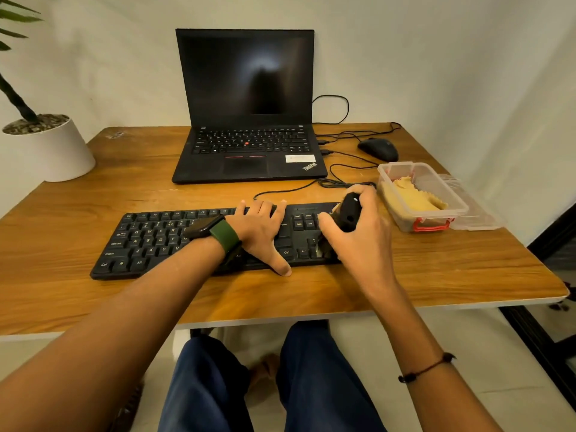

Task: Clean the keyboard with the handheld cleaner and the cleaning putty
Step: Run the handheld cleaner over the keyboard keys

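Keyboard (pixel 162 241) sits on the desk's (pixel 93 307) front edge. Left hand (pixel 260 227) lies flat on it, fingers straight, probably to pin it. Right hand (pixel 355 227) grips the handheld cleaner (pixel 349 213) over the arrow keys; putty (pixel 411 198) waits in its tub (pixel 436 219) nearby.

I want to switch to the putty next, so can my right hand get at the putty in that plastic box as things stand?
Probably not at once. The box stands open just beside the right hand, with the putty uncovered, but that hand grips the handheld cleaner and would have to put it down first.
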